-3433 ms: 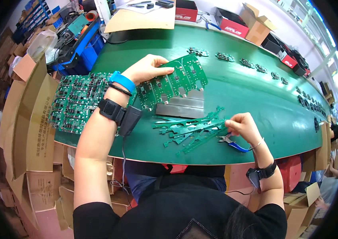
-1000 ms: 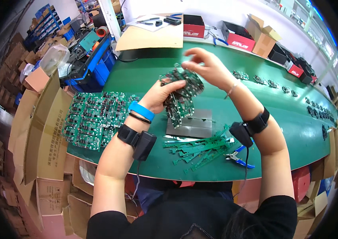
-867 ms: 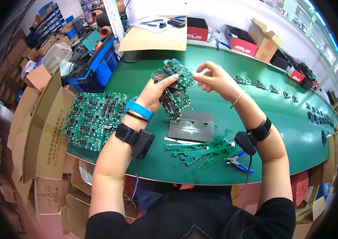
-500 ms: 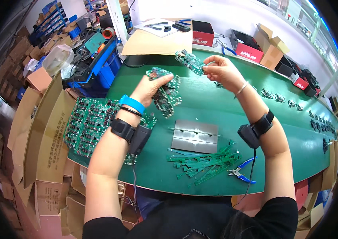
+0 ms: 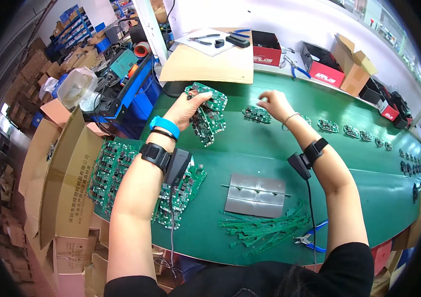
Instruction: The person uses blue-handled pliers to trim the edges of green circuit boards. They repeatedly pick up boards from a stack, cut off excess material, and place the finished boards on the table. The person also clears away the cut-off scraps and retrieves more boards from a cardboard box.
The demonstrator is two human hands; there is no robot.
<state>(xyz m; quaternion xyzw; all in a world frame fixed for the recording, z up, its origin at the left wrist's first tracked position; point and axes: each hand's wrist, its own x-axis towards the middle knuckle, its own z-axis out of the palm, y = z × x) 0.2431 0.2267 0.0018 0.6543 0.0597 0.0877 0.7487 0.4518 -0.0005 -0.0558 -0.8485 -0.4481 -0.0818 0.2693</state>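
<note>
Several green circuit boards (image 5: 203, 123) are gripped in my left hand (image 5: 185, 108), fanned out and hanging above the table, with the thumb across the top one. A single circuit board (image 5: 256, 114) lies on the green table (image 5: 190, 247) beyond them. Just over that board is my right hand (image 5: 276, 105); its fingers are bent, thumb and forefinger slightly apart, with nothing seen between them. To the right, more boards (image 5: 328, 125) form a row running away along the table. Under my left forearm, panels of joined boards (image 5: 113, 171) cover the table's left end.
A grey metal block (image 5: 256, 195) with grooves sits before me. Beside it lie a heap of thin green offcut strips (image 5: 265, 227) and blue-handled cutters (image 5: 312, 236). Cardboard (image 5: 205, 67) bearing tools is at the back, near red boxes (image 5: 267, 48). An open carton (image 5: 66, 183) stands left.
The board that my right hand held in the air now lies on the table, and that hand has let go of it. My left hand still holds its boards. The view has shifted slightly.
</note>
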